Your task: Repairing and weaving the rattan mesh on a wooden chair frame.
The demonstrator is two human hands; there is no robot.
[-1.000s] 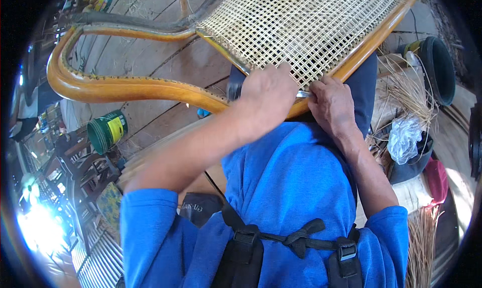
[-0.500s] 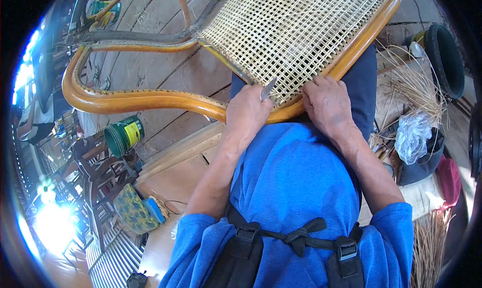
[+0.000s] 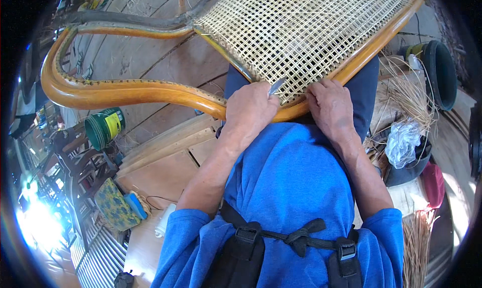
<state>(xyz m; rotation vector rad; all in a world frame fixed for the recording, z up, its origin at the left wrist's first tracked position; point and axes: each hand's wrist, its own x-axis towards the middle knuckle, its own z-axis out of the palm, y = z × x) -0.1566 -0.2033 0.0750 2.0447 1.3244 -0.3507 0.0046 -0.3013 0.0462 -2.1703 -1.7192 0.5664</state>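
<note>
Across my lap lies a curved, varnished wooden chair frame (image 3: 150, 93) with an open woven cane panel (image 3: 296, 32). My left hand (image 3: 250, 107) is closed around a small knife (image 3: 276, 85) at the panel's near corner. Its pointed metal blade sticks out past my thumb over the weave; the handle is hidden in my fist. A little to the right, my right hand (image 3: 330, 106) is closed, with bent fingers pressed to the cane's edge along the frame's inner rim. What its fingertips pinch is hidden.
Loose cane strands (image 3: 409, 94), a dark bucket (image 3: 442, 74) and a clear plastic bag (image 3: 403, 143) lie to the right. A bundle of cane (image 3: 417, 243) stands lower right. At left are a green bucket (image 3: 104, 127) and a patterned yellow-green block (image 3: 117, 205).
The view has shifted slightly, and the frame's curved left end appears farther left. Both hands stay at the same corner of the cane, the knife still in my left.
</note>
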